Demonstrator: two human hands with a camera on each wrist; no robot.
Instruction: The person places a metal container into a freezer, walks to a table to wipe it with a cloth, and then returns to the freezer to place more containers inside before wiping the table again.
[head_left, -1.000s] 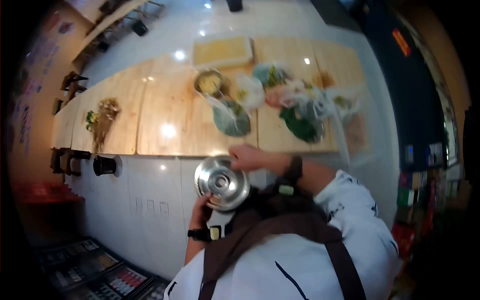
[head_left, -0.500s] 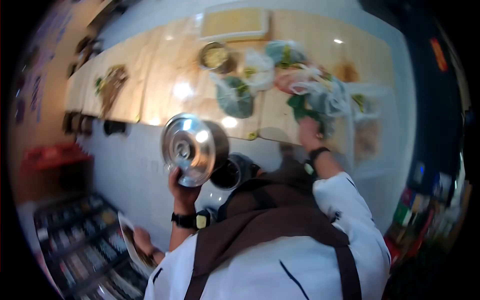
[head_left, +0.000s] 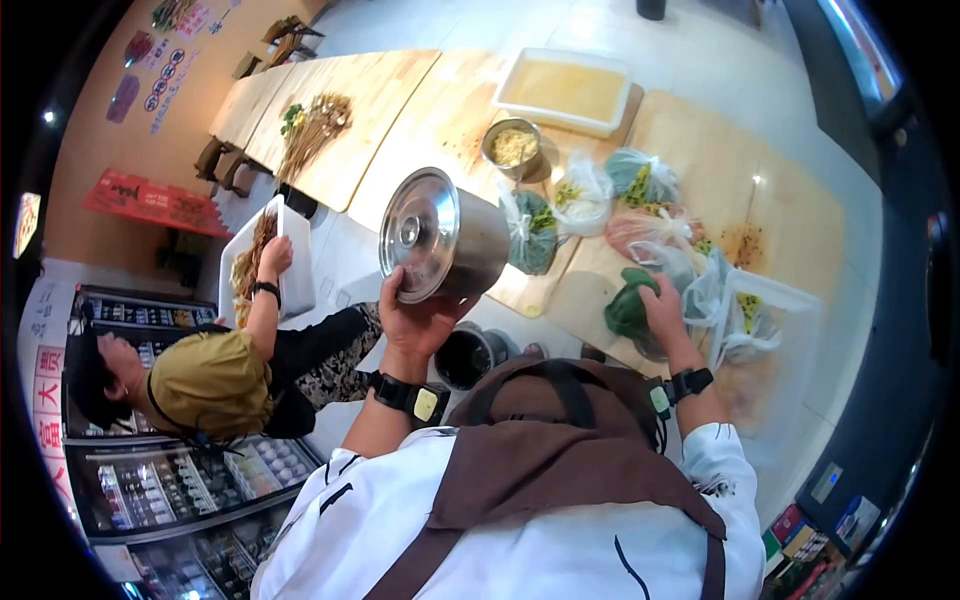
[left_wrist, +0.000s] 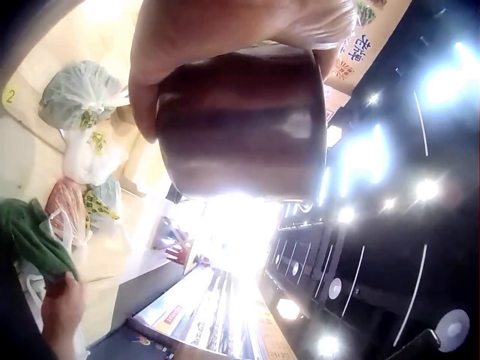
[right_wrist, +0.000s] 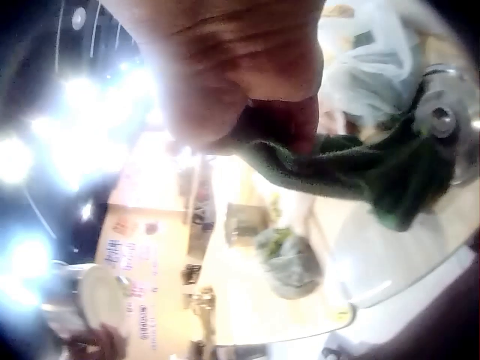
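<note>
My left hand (head_left: 420, 325) holds a lidded steel pot (head_left: 478, 240) in the air, tilted so that its round lid (head_left: 412, 228) faces left. The thumb lies at the lid's rim, and the other fingers are partly hidden behind the pot. In the left wrist view, the hand spans the pot's brownish, shiny side (left_wrist: 240, 127). My right hand (head_left: 662, 305) grips a dark green cloth (head_left: 627, 305) over the near edge of the wooden table. In the right wrist view, the cloth (right_wrist: 405, 172) hangs from the fingers beside a shiny metal lid (right_wrist: 446, 112).
Tied plastic bags (head_left: 582, 195) of food, a steel pot of pale yellow food (head_left: 514, 146) and a white tub (head_left: 565, 95) stand on the table (head_left: 400, 110). A dark bucket (head_left: 468, 358) is below. At left, another person (head_left: 210, 385) carries a white bin (head_left: 300, 250).
My left hand has lifted and tipped the lidded pot. My right hand has moved from the lid to the right and taken hold of the green cloth. Another person has come into view at left.
</note>
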